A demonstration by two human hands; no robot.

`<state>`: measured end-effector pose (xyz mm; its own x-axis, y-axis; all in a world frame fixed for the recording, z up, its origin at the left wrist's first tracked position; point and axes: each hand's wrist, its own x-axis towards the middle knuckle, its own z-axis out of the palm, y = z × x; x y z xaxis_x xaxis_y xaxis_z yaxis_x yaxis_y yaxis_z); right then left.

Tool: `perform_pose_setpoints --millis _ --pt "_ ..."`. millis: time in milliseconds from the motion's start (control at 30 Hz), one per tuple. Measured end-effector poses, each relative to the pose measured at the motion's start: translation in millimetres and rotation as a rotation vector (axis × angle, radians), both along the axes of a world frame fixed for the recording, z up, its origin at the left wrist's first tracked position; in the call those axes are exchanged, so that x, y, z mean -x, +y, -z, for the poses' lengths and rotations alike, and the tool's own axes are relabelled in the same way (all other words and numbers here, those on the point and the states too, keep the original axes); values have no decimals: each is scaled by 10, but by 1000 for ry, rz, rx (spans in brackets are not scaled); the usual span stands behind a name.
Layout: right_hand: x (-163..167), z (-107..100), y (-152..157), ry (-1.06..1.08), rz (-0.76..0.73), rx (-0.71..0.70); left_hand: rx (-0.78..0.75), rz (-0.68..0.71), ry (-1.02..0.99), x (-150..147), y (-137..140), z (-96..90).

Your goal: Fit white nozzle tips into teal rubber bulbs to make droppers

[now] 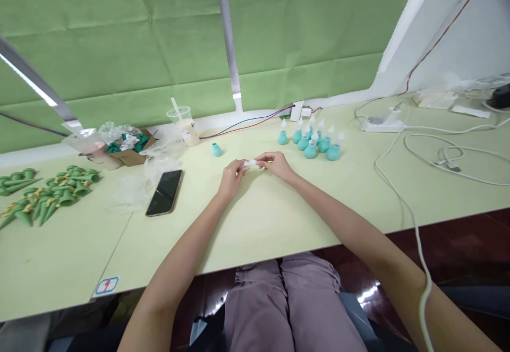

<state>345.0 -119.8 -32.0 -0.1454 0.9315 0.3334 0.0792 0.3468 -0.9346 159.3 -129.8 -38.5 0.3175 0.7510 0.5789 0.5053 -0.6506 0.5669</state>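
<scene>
Between the fingertips of both hands, low over the table, is a small white translucent piece [250, 164]. My left hand [231, 176] pinches its left end, and my right hand [278, 165] grips its right end. The fingers cover part of it, so its full shape is hidden. Just beyond my left hand, a single round teal base [216, 149] stands upright with an open neck. To the right of my right hand, several teal bases [310, 149] stand in a cluster, each topped by a clear white flame-shaped tip [330, 130].
A black phone [164, 192] and crumpled clear plastic bags [157, 158] lie on the left. Behind them are a drink cup with a straw [186, 126] and a cardboard box [133, 149]. Green cone-shaped parts [50, 195] cover the far left. A white cable [406, 208] crosses the right side.
</scene>
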Motion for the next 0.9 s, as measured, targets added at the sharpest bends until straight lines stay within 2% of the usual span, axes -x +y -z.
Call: perform_pose_setpoints --millis 333,700,900 --pt "-64 -45 -11 -96 -62 -53 -181 -2 266 32 -52 -30" --pt "-91 -109 -74 -274 -106 -200 -227 -15 536 31 -133 -67" --pt "-34 -75 -88 -197 -46 -220 -308 -69 616 55 -100 -78"
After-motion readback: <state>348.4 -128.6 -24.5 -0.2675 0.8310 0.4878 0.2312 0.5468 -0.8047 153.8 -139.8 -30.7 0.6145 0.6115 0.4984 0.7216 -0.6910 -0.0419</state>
